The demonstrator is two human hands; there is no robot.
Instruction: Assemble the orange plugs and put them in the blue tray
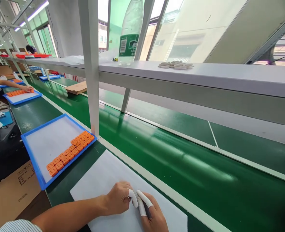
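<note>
My left hand point(119, 198) hovers over a white sheet of paper point(101, 180) on the green bench, its fingers curled and a white finger cot on the index finger. What it pinches, if anything, is hidden. Close beside it on the right, my right hand point(154, 216) is closed, with white cots on its thumb and fingers. Between those fingers shows a small dark piece point(147, 211), mostly covered, so its kind cannot be made out. The fingertips of both hands nearly meet.
Left of the paper lies a blue-rimmed tray point(43, 129) with rows of orange pieces point(70, 153). Farther back, another person's hand point(27, 88) reaches over a similar tray point(24, 99). A white post point(90, 71) holds a shelf point(212, 74) with a bottle point(130, 35) and pale pieces point(175, 65).
</note>
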